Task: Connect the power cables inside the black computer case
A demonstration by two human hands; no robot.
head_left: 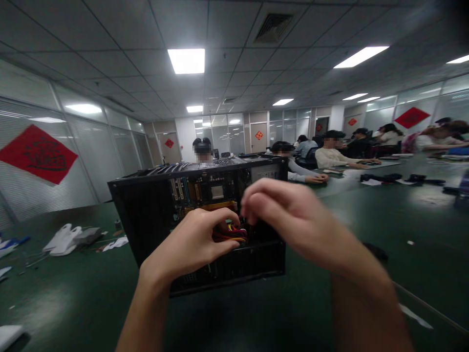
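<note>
The case is standing on the counter at the person's twelve o'clock. The left hand is closing its fingers around wires; toward one o'clock, the right hand is curling its fingers, gripping something or nothing, I can't tell.

The computer case sits on the table, cables inside it, seemingly below the circuit board.

The computer case looks like smooth metal, the cables plastic-coated, and the tabletop glossy.
</note>
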